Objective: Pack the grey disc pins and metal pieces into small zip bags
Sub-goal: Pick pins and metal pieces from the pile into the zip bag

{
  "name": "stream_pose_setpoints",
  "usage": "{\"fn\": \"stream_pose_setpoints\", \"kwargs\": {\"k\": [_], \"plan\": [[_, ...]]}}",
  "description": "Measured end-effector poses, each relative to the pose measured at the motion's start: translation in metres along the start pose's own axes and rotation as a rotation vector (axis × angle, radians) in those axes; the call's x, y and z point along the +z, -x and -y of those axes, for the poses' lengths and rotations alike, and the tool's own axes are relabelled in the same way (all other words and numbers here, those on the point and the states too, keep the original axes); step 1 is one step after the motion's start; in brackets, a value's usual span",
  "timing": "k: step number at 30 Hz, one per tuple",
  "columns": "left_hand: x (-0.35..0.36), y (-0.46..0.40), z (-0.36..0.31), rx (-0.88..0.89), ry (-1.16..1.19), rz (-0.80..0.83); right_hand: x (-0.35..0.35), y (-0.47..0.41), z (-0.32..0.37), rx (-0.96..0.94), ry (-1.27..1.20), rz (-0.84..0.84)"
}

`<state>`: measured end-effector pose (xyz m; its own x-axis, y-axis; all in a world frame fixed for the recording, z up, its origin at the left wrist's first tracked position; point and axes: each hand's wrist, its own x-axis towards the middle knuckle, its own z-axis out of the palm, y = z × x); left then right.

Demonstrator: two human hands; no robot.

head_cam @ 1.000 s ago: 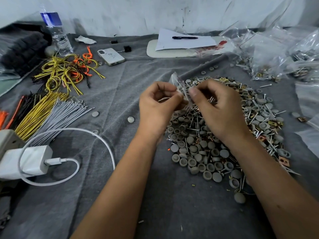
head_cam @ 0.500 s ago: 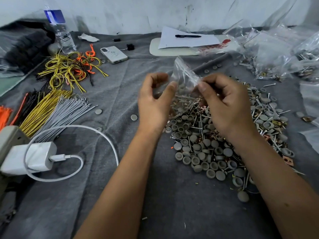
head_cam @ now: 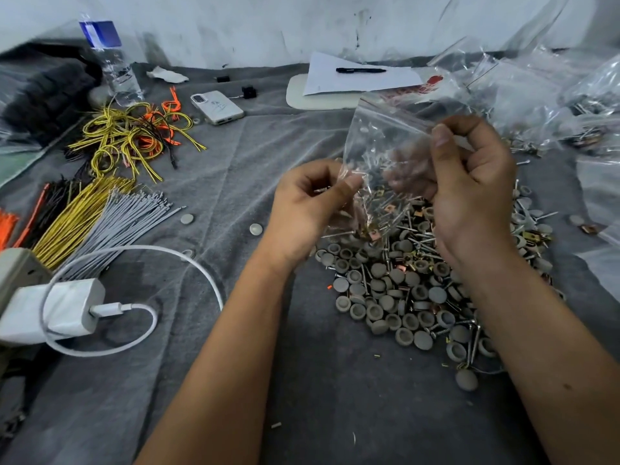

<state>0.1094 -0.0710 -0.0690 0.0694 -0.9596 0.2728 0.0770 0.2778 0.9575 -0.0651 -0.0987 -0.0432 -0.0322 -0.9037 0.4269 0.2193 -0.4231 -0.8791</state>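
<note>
Lying nearest on the grey cloth of the table (head_cam: 335, 397), the pile (head_cam: 402, 290) of disc pins, screws and small brass pieces looks as large as it did a second ago, so most of the packing is judged still to come. Above its far edge both hands have changed their work: a second ago they were pinched close together low over the heap with the bag (head_cam: 389, 152) crumpled between them; now the bag is lifted and spread out flat. The left hand (head_cam: 308, 209) has thumb and forefinger closed on the bag's lower left edge, other fingers curled. The right hand (head_cam: 469, 182) pinches the right side near the zip strip, its fingers behind the film. Screws and a few brass pieces show through the plastic, gathered low in the bag. That reads as a filled bag being held up to settle or check before sealing; whether the zip is closed cannot be told. Farther off, on the right, lie packed bags (head_cam: 536, 95), and beyond them paper with a pen (head_cam: 360, 70).
</note>
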Motion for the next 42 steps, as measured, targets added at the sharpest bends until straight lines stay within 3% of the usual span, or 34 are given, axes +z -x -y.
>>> {"fn": "stream_pose_setpoints", "kwargs": {"k": [4, 9, 15, 22, 33, 42], "plan": [[0.004, 0.0, 0.001, -0.035, 0.107, -0.004, 0.001, 0.0, -0.003, 0.178, -0.04, -0.015], [0.001, 0.001, 0.002, -0.153, 0.122, 0.103, -0.003, 0.0, -0.006, 0.18, 0.047, -0.006], [0.0, -0.003, -0.001, -0.056, 0.191, -0.167, 0.003, 0.007, -0.004, 0.117, 0.092, 0.145], [-0.001, -0.003, -0.008, 0.035, 0.17, -0.261, 0.006, 0.009, -0.001, 0.061, 0.077, 0.208], [0.0, 0.001, -0.006, 0.016, 0.156, -0.195, 0.003, 0.005, -0.006, 0.094, 0.058, 0.057], [0.008, 0.002, -0.007, 0.012, 0.189, -0.128, 0.005, 0.006, -0.008, 0.078, 0.033, 0.105]]}}
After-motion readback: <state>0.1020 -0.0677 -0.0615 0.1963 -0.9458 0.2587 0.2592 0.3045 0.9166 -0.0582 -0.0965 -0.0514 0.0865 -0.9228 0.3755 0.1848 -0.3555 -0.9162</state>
